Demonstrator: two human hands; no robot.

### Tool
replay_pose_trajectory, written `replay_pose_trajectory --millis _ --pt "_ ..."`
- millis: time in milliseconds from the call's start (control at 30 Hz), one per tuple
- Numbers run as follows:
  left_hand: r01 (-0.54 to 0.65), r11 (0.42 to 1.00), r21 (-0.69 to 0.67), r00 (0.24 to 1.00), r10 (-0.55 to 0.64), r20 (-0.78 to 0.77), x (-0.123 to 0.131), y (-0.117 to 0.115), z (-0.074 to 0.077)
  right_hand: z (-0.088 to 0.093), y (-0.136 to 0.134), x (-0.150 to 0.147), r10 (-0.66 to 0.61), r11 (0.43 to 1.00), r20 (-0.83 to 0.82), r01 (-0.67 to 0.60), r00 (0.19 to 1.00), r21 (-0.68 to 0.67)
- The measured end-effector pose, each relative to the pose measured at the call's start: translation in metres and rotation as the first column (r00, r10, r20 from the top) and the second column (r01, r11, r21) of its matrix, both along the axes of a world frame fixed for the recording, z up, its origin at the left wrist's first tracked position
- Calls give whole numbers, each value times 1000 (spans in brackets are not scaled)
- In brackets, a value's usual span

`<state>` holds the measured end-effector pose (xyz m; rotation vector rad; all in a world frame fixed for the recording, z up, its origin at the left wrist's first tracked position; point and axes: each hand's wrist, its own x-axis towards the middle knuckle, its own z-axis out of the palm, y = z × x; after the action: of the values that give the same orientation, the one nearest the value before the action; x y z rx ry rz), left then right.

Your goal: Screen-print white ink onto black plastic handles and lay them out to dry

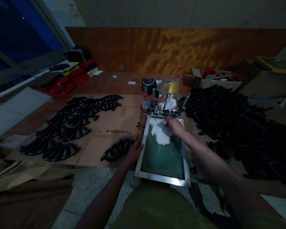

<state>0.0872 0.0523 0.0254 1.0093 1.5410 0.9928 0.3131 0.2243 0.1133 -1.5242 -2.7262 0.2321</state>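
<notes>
At the counter (126, 86), a metal-framed screen (162, 180) smeared with white paste (162, 137) is flanked at its left edge by the left hand (134, 152), loosely open and seemingly empty, while the right hand (173, 126) is curled at its far end, whatever is gripped being indiscernible

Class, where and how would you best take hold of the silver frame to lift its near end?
Probably at the middle of the silver frame's near rail, coming from the near side and slightly below. That straight bar looks clean and seems to jut past the table; the far end sits against the clamp, beside white paste.
</notes>
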Motion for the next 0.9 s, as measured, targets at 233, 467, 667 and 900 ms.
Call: replay_pose_trajectory --millis 233,467,667,900 --pt "-24 999 -23 999 23 -36 -1 -2 7 -19 -65 28 355 934 -26 -354 934 55" --pt "-18 1000 -16 998 17 -52 1 -2 13 -16 -51 28 327 945 -185 -320 927 66" --pt "-18 1000 -6 1000 18 -16 0 -3 19 -28 -76 36 365 930 -171 -350 915 110" --pt "19 999 -43 989 -25 -148 -3 -3 56 14 -7 20 67 996 -207 -52 976 77"
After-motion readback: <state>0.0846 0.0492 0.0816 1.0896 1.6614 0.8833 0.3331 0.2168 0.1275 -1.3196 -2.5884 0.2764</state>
